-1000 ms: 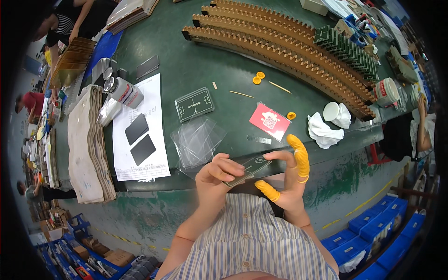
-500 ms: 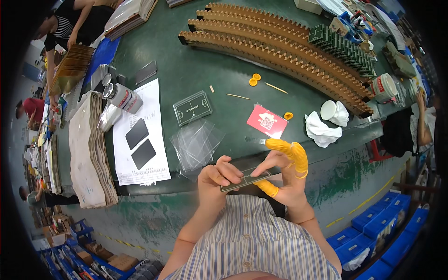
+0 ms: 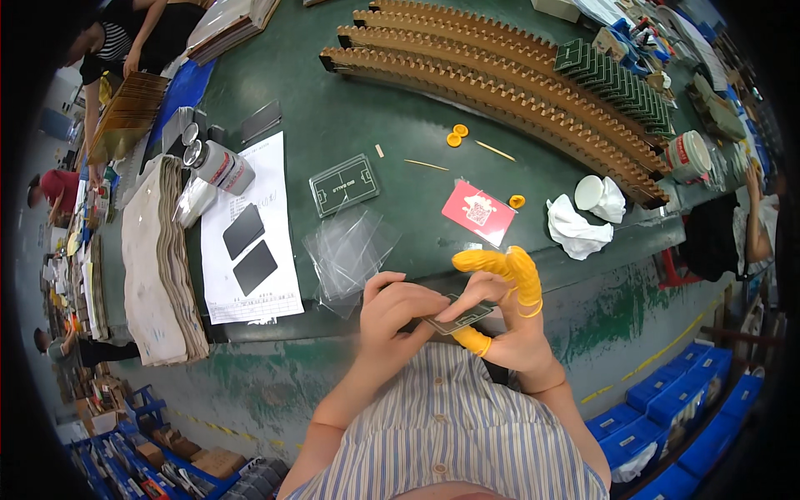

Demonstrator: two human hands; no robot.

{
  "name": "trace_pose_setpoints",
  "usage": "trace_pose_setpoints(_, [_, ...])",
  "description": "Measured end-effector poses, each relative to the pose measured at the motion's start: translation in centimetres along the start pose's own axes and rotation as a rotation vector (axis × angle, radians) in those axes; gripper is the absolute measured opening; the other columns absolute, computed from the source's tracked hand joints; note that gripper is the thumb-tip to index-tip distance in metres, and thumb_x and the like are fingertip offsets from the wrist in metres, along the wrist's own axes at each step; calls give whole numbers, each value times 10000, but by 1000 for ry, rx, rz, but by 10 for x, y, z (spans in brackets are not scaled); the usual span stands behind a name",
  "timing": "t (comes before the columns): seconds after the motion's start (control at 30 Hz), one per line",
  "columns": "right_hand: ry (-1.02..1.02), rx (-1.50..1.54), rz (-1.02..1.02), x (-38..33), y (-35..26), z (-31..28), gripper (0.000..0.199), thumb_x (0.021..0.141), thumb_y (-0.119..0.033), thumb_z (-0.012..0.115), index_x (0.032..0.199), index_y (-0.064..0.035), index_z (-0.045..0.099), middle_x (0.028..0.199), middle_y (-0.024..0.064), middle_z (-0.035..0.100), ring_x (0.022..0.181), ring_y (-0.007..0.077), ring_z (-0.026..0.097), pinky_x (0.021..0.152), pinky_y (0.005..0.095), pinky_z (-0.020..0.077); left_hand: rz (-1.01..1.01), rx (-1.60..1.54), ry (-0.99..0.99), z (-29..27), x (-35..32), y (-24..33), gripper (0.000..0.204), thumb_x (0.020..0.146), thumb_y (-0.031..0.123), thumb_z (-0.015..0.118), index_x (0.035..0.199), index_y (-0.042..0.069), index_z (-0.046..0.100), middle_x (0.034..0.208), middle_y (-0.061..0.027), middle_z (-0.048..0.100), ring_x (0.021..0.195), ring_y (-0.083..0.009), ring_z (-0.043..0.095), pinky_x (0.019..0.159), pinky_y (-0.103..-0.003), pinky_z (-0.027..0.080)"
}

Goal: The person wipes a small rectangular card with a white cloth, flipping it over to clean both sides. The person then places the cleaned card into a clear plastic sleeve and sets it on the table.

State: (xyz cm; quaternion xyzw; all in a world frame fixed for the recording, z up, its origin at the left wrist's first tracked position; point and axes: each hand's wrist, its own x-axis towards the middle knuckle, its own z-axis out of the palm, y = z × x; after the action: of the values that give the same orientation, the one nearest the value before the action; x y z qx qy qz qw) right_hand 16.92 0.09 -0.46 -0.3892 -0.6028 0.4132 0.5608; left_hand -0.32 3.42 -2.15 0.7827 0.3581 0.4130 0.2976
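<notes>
Both hands hold a small flat dark green board point(image 3: 457, 317) close to my chest, just below the edge of the green table point(image 3: 350, 108). My left hand point(image 3: 398, 315) pinches its left end with the fingers curled. My right hand point(image 3: 507, 310), with yellow rubber finger cots on the thumb and two fingers, grips the right end from behind and underneath. Several clear plastic sleeves point(image 3: 348, 250) lie on the table just above my left hand.
A white sheet point(image 3: 250, 242) carries two dark plates. Nearby lie a green board point(image 3: 344, 184), a red card point(image 3: 478, 212), white cloths point(image 3: 573, 227), a stack of grey sheets point(image 3: 158, 267) and long slotted brown racks point(image 3: 500, 79). Other people work along the left edge and far right.
The board and both hands have moved lower and closer to my body. The board has tilted from nearly face-up to more edge-on between my fingers.
</notes>
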Motion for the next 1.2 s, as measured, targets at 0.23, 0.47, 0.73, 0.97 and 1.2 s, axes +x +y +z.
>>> trace_pose_setpoints(0.23, [14, -34, 149, -5, 0, 4, 747, 631, 80, 705, 1300, -69, 409, 981, 52, 651, 801, 131, 539, 802, 307, 428, -45, -63, 9, 7, -1, -4, 157, 666, 24, 698, 776, 122, 647, 850, 27, 691, 807, -126, 638, 903, -338, 364])
trace_pose_setpoints(0.47, [-6, -136, 28, -3, 8, 1, 868, 655, 48, 721, 1391, -107, 289, 967, 51, 648, 766, 136, 515, 830, 324, 412, -163, -224, 38, 11, -5, -5, 121, 692, 51, 734, 764, 114, 660, 844, 17, 695, 789, -122, 639, 919, -350, 354])
trace_pose_setpoints(0.73, [93, -88, -90, -2, 9, -1, 815, 686, -73, 782, 1371, -189, 357, 1141, 91, 579, 1126, 260, 528, 973, 399, 384, -208, -228, 60, 11, -4, -7, 162, 692, 9, 745, 772, 100, 639, 821, -20, 705, 789, -120, 644, 938, -346, 324])
trace_pose_setpoints(0.97, [118, -764, -245, -11, 0, -8, 334, 660, -248, 791, 979, -272, 695, 1207, 72, 439, 1117, 280, 343, 875, 356, 381, -116, 41, 89, 1, 0, 1, 160, 677, 29, 732, 799, 109, 667, 840, 10, 706, 789, -109, 643, 917, -326, 315])
trace_pose_setpoints(1.2, [75, -821, -305, -19, 9, -6, 536, 668, -327, 799, 1142, -181, 595, 1232, 164, 289, 1125, 305, 342, 909, 390, 316, -92, 102, 107, 0, 0, 5, 171, 658, -1, 694, 785, 112, 671, 844, 18, 705, 783, -114, 644, 898, -328, 321])
